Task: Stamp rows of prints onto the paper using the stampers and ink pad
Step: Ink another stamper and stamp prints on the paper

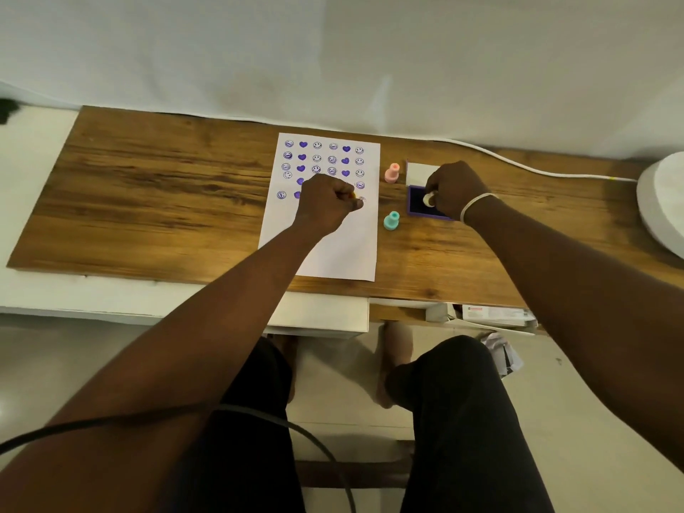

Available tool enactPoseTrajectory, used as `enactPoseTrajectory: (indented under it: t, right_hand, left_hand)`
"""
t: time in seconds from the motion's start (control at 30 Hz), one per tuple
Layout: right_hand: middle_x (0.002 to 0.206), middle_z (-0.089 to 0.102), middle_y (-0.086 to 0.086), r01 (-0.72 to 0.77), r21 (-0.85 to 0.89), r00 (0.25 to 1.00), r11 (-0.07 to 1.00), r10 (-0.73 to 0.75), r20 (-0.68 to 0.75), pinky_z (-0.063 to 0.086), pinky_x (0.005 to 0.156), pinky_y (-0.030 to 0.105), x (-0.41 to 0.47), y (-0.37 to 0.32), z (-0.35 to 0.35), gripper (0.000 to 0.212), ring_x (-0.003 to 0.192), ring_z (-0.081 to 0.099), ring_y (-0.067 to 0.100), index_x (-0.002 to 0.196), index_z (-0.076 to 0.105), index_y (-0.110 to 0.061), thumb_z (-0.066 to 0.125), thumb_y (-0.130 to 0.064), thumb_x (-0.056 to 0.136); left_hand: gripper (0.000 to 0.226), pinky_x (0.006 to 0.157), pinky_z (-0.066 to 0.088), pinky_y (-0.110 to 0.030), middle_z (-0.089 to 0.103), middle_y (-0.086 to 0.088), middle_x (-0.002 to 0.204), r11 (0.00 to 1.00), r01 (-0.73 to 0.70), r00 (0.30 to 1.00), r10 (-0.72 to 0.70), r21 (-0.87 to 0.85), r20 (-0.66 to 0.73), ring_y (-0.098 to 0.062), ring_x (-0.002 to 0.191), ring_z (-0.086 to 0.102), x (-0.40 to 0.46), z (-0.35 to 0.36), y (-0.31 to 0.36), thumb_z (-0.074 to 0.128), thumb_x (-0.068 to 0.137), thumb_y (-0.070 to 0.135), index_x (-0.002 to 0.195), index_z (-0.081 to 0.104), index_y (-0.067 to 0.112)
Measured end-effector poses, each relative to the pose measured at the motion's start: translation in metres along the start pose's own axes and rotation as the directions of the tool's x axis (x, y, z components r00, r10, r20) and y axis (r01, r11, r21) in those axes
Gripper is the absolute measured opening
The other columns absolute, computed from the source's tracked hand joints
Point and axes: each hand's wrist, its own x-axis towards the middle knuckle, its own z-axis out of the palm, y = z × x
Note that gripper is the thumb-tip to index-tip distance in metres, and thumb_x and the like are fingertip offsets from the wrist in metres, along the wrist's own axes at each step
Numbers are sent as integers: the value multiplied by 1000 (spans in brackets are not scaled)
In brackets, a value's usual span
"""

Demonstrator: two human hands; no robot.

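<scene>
Two stampers gripped | left hand on paper | right hand at ink pad

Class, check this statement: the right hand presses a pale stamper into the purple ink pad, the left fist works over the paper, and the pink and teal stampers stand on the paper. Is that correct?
Not quite. In the head view the pink stamper and teal stamper stand on the wooden table, between the paper and the ink pad, not on the paper. The rest holds: right hand, pale stamper, left fist.
</scene>
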Motion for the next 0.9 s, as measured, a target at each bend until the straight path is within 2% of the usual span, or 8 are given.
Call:
enactPoseTrajectory:
  t: [0.13, 0.27, 0.43, 0.5, 0.6, 0.67, 0.77, 0.9]
  right_hand:
    - [107, 73, 15, -18, -5, 1000, 1000, 18, -2, 50, 90, 35, 0, -1, 11, 20, 106, 62, 32, 103, 75, -8, 66, -16, 87]
    - [109, 72, 15, -49, 11, 999, 999, 49, -1, 49, 93, 35, -1, -3, 14, 22, 108, 61, 33, 105, 75, -8, 65, -16, 88]
    - [106, 72, 21, -62, 23, 998, 998, 62, -31, 50, 93, 36, -2, -6, 16, 19, 106, 63, 39, 99, 76, -7, 66, -13, 83]
    - [105, 72, 21, -65, 17, 997, 998, 65, -44, 50, 92, 36, -2, -6, 18, 19, 105, 63, 39, 97, 77, -7, 67, -12, 82]
    - [108, 71, 21, -80, 41, 996, 996, 81, -23, 48, 94, 36, -4, -8, 15, 20, 108, 61, 40, 99, 76, -6, 65, -12, 84]
    - [110, 71, 21, -94, 45, 995, 995, 95, -16, 46, 95, 35, -7, -8, 13, 21, 110, 60, 40, 101, 75, -5, 64, -12, 85]
    - [112, 71, 22, -92, 76, 996, 993, 93, -14, 44, 98, 33, -7, -16, 0, 23, 111, 62, 37, 103, 75, -2, 63, -11, 86]
    - [97, 76, 15, 0, 335, 969, 942, 82, -231, 45, 85, 22, 9, -65, -28, 22, 95, 69, 27, 96, 78, -9, 67, -15, 78]
  left_hand:
    - [37, 86, 44, -21, 74, -12, 109, 1000, -6, 999, 7, 23, -44, -20, 101, 68, 5, -2, -8, 81, 80, 20, 111, 72, 2]
    - [38, 90, 44, -23, 73, -13, 112, 997, -27, 1000, 28, 75, -11, -23, 105, 67, 7, -6, -15, 81, 79, 22, 110, 73, 2]
    - [29, 90, 44, -20, 73, -9, 94, 988, -34, 999, 38, 152, -19, -13, 89, 63, 12, -16, -18, 82, 77, 23, 92, 75, -1]
    - [18, 92, 46, -20, 71, -4, 93, 986, -13, 1000, 18, 164, -24, -8, 87, 58, 13, -19, -22, 82, 77, 22, 82, 70, 10]
    - [22, 89, 41, -16, 73, -6, 110, 982, -5, 1000, 10, 187, -25, -11, 98, 63, 9, -24, -20, 82, 78, 21, 96, 74, 11]
    - [36, 95, 45, -21, 72, -8, 114, 976, -17, 999, 23, 215, -28, -19, 106, 66, 6, -27, -19, 81, 79, 22, 110, 73, 7]
    - [38, 97, 47, -25, 72, -7, 114, 972, -15, 999, 24, 236, -36, -21, 107, 66, 0, -35, -23, 80, 79, 25, 113, 72, 9]
    - [38, 95, 48, -26, 71, -7, 113, 973, 13, 999, -2, 228, -46, -21, 106, 65, -9, -35, -34, 80, 78, 26, 111, 72, 10]
